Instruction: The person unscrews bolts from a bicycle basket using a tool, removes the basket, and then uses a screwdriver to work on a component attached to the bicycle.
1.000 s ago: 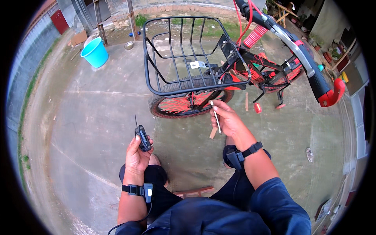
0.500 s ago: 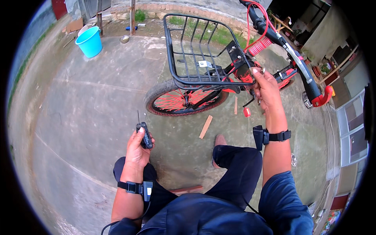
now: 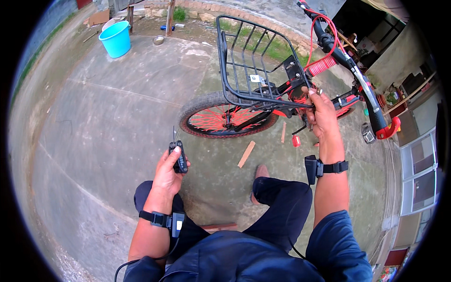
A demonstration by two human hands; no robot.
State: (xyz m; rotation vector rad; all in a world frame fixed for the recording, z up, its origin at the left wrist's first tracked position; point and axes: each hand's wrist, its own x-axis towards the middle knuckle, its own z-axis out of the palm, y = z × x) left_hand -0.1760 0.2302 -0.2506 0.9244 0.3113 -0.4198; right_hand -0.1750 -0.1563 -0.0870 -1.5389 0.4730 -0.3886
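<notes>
While a blue bucket (image 3: pixel 115 40) and a small metal bowl (image 3: pixel 158 40) are seen well off to the left, the front wheel (image 3: pixel 229 117) of a bicycle (image 3: pixel 323 66) is partly overhung by a black wire basket (image 3: pixel 222 49). Wood strips (image 3: pixel 246 154) are strewn across the concrete floor (image 3: pixel 117 127) of a yard, flanked on the right by a white-framed window (image 3: pixel 424 164). By the left hand (image 3: pixel 168 167) a folding multi-tool (image 3: pixel 182 162) is grasped, its thin rod pointed upward. The right hand (image 3: pixel 323 113) is held at the basket's near right corner, fingers curled around a mostly hidden metal tool (image 3: pixel 320 92); whether the rim is gripped too cannot be told.
</notes>
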